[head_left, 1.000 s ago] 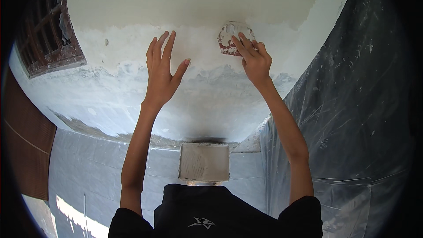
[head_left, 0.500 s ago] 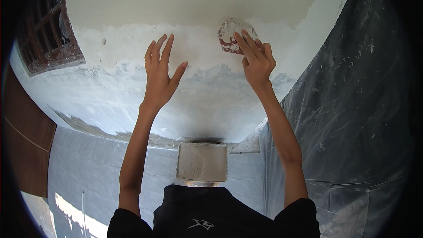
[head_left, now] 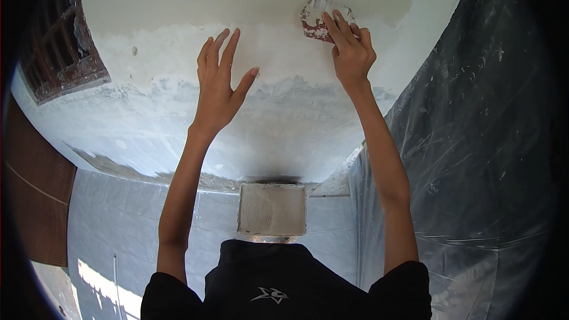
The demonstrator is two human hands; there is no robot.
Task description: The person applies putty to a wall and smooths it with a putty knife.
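Against the wall (head_left: 178, 59), my right hand (head_left: 354, 56) grips a flat putty scraper with a rounded edge, its fingers stretched along the back. The putty scraper (head_left: 314, 16) is reddish-brown and crusted with white putty. It meets the wall near the border between a damp, greyer coat above and a whiter band below. My left hand (head_left: 218, 89) is raised to the left of it, fingers spread and holding nothing. Whether its fingertips touch the wall I cannot tell.
Below my hands, close to my body, is a rectangular tray (head_left: 243, 210) with a beige, putty-like layer. A barred brown window (head_left: 65, 35) is at upper left. Dark plastic sheeting (head_left: 474, 142) hangs on the right. A brown ribbed panel (head_left: 35, 195) stands at left, beside grey flooring (head_left: 118, 213).
My right hand has slid the putty scraper upward along the wall and slightly right. My left hand has risen a little, still spread. The view has shifted slightly.
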